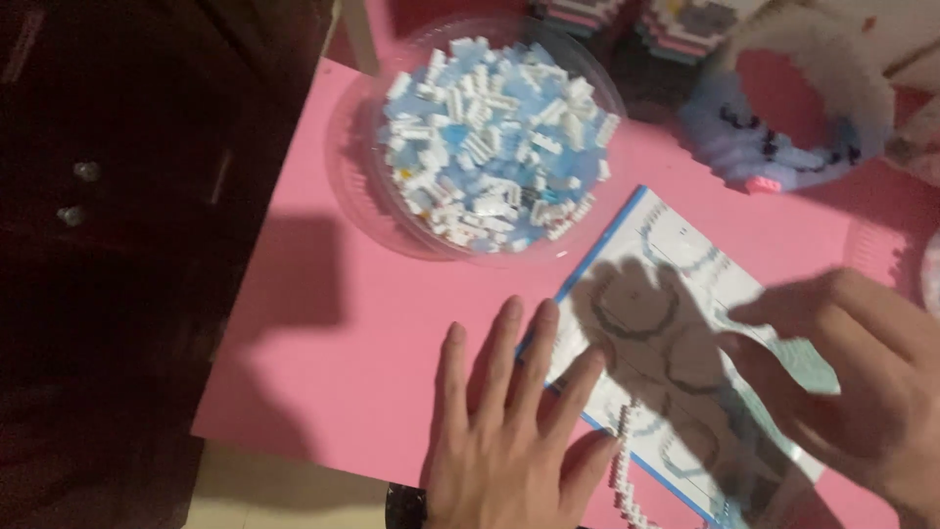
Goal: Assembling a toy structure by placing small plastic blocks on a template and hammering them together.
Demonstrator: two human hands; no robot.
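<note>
On the pink table (323, 323), both hands meet the instruction sheet (676, 323).
Left hand (509, 431), fingers spread flat, presses its near-left edge; right hand (862, 382) hovers loosely curled, beside open pink below the brick bowl (490, 137).

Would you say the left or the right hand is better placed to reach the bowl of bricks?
Probably left: the left hand lies flat just below the bowl, while the right hand is farther off, over the sheet.
</note>
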